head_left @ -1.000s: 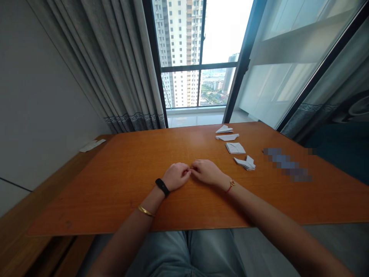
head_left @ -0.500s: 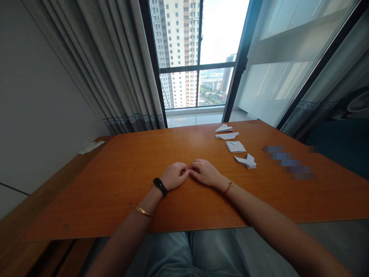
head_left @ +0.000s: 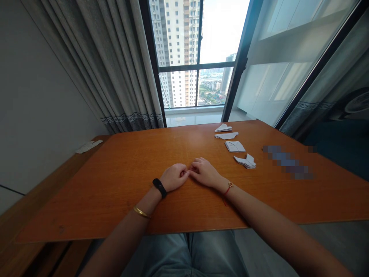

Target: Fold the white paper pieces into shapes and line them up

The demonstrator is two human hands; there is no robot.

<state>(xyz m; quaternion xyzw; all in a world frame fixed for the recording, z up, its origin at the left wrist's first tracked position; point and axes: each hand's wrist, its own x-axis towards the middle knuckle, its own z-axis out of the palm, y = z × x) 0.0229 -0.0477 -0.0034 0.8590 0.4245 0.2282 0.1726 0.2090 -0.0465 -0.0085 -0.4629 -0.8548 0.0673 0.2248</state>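
Note:
My left hand (head_left: 173, 177) and my right hand (head_left: 205, 171) rest on the orange wooden table (head_left: 121, 184), fingers curled, their fingertips touching in the middle. I cannot see anything between the fingers. The left wrist wears a black band and a gold bangle, the right a red cord. Several folded white paper pieces lie beyond my right hand: a folded stack (head_left: 245, 160), a flat folded square (head_left: 235, 146), and two paper shapes (head_left: 225, 131) farther back.
A white slip of paper (head_left: 88, 146) lies on the low wooden ledge at left. Grey curtains (head_left: 115, 69) and a tall window stand behind the table. A blurred patch (head_left: 288, 161) sits at the right of the table. My knees are under the near edge.
Both hands stay together at the same spot; the view has shifted slightly.

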